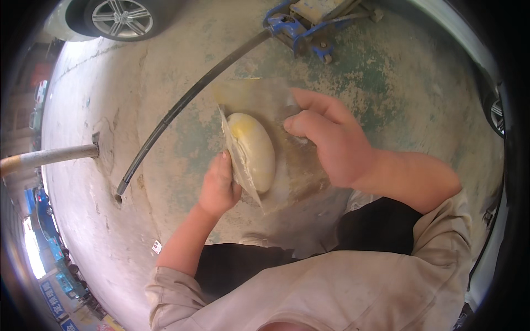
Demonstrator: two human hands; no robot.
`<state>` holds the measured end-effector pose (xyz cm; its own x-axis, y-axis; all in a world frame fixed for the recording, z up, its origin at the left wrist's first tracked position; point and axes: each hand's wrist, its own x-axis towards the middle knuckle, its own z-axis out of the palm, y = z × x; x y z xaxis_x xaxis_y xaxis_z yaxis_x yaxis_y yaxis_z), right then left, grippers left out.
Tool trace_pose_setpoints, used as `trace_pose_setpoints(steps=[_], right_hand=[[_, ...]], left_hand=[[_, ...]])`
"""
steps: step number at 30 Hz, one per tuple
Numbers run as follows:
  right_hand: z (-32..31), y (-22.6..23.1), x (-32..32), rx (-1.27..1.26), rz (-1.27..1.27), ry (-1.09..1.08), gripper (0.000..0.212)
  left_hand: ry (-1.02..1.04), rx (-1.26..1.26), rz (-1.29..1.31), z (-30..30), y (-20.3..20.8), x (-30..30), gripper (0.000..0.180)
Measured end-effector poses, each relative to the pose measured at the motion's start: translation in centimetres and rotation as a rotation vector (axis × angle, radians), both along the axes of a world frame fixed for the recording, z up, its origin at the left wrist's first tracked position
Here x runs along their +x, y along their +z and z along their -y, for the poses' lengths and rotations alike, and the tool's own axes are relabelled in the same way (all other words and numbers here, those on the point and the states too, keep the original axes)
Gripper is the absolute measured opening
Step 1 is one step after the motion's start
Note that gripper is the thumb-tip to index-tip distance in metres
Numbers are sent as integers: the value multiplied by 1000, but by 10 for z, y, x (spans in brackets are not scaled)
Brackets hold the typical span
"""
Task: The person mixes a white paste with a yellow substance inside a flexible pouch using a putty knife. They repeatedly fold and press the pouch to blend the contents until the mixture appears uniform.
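In front of me is a see-through plastic bag point(259, 91), with a smooth, pale yellow oval piece point(264, 149) lying in or against it. What kind of piece this is I cannot tell. At the bag's left edge, beside the oval's lower end, my left hand point(218, 182) is closed on the plastic, its thumb upright and its other fingers mostly hidden. My right hand point(331, 132) pinches the bag's right side, thumb on top and fingers behind. The bag is spread between both hands, above the floor.
Beyond my hands stands a blue floor jack point(287, 27); its long black handle point(187, 102) slants down to the left. A metal pipe point(55, 157) juts in from the left. A car wheel point(122, 19) is at the upper left, another wheel point(496, 116) at the right edge.
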<state>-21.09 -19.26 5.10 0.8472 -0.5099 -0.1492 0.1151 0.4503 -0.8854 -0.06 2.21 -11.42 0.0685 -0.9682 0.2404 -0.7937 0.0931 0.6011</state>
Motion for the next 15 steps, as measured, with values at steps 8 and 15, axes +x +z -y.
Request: trace_pose_setpoints(steps=[8, 15], right_hand=[[13, -1, -4, 275, 9, -74, 20], [35, 7, -4, 317, 170, -88, 29]], left_hand=[[29, -19, 158, 21, 71, -7, 87], [119, 352, -56, 21, 69, -8, 50]])
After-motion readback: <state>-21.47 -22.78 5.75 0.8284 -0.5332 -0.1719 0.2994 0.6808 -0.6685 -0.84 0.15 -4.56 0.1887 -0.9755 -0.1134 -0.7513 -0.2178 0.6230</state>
